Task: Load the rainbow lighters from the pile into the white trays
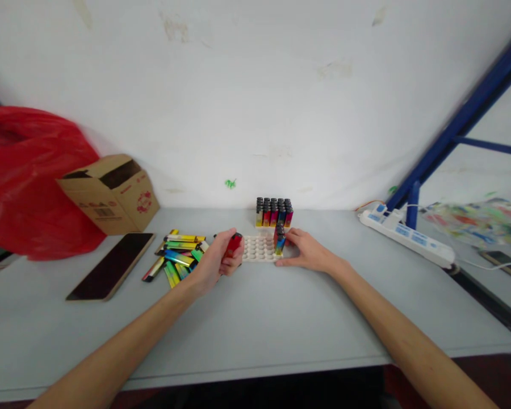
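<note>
My left hand (217,258) is closed around a red lighter (235,244) with a black top, held just left of a white tray (258,250) with rows of round holes. Along the tray's right end a row of lighters (280,241) with black tops stands upright. My right hand (304,250) grips that end, thumb at the front corner and fingers by the lighters. Beside my left hand, a loose pile of colourful lighters (179,257) lies on the table, partly hidden by the hand.
Behind the tray, a block of upright lighters (274,213) stands near the wall. At left are a tablet-like dark device (111,267), an open cardboard box (114,196) and a red plastic bag (34,182). A white power strip (409,236) lies at right by a blue frame (460,119).
</note>
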The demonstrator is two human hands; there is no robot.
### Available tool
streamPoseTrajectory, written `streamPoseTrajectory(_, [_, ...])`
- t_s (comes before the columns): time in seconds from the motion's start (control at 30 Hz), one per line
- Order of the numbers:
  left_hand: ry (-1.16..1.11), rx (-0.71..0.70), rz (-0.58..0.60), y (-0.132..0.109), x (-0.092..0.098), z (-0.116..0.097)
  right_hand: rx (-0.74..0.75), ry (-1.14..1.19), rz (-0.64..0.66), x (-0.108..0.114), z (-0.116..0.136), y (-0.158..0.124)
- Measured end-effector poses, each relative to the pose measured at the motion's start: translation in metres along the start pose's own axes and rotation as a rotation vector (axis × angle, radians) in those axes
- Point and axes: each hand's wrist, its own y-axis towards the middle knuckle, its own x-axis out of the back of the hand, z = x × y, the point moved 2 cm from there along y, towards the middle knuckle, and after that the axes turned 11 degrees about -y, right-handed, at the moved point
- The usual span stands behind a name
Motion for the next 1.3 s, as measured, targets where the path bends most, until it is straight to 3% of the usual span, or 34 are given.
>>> streamPoseTrajectory(0.7, [-0.035, -0.085, 0.006, 0.003, -0.003, 0.002, 0.010, -0.044, -0.004, -0.002, 0.000, 0.001])
streamPoseTrajectory(0.93, [0.290, -0.379, -0.087, 0.004, -0.012, -0.010, 0.020, -0.012, -0.023, -0.004, 0.000, 0.002])
streamPoseTrajectory(1.07, [0.569, -0.567, -0.023, 0.010, -0.020, -0.012, 0.022, 0.018, -0.027, -0.004, -0.002, 0.003])
streamPoseTrajectory(1.3, [0.738, -0.608, 0.071, 0.031, -0.025, 0.005, 0.082, 0.029, 0.058, 0.003, -0.007, 0.001])
